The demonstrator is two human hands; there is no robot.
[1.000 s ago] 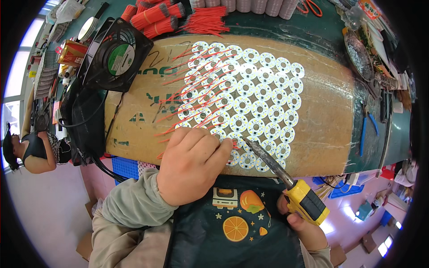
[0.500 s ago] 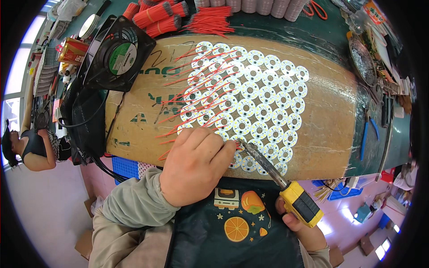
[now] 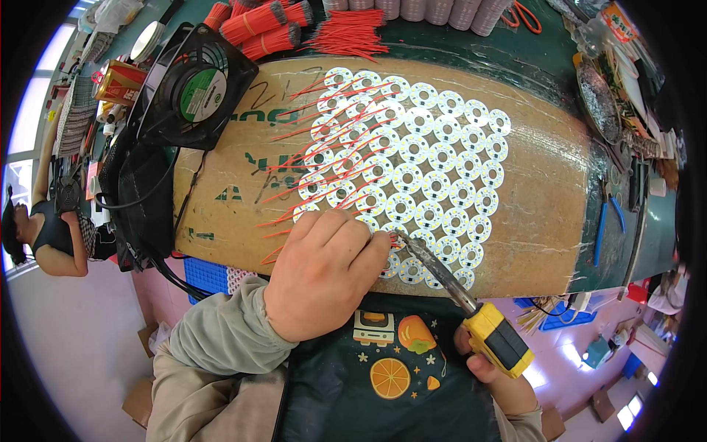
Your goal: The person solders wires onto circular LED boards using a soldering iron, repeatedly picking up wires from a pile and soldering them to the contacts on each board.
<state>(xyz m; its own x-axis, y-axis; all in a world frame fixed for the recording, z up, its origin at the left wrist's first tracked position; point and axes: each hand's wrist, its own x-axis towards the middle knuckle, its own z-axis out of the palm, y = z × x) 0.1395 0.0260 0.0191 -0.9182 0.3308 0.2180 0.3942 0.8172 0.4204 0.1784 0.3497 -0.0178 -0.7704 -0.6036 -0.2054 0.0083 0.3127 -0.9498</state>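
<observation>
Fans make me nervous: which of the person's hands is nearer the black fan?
Left. In view, the left hand is below and right of the black fan; the right hand, holding the yellow-handled soldering iron, is lower and farther right.

— Left hand (image 3: 320,276)?
— Over the near-left part of the white ring-shaped boards (image 3: 427,184), knuckles bent, fingertips close together, with a speck of red beside them.
— And in the right hand (image 3: 508,390)?
— A soldering iron (image 3: 449,283), gripped by its yellow-and-black handle (image 3: 498,340), slanting up and leftward to just beside the left fingertips. Contact at the tip too small to tell.
— Underneath?
— Brown cardboard (image 3: 530,199) on a dark green table (image 3: 541,51), with thin red wires (image 3: 278,233) across the left side of the rows.
— Around that?
— At left, a black fan (image 3: 204,96); at the far edge, red bundles (image 3: 254,26) near grey stacks (image 3: 427,9); at right, blue-handled pliers (image 3: 601,228).
</observation>
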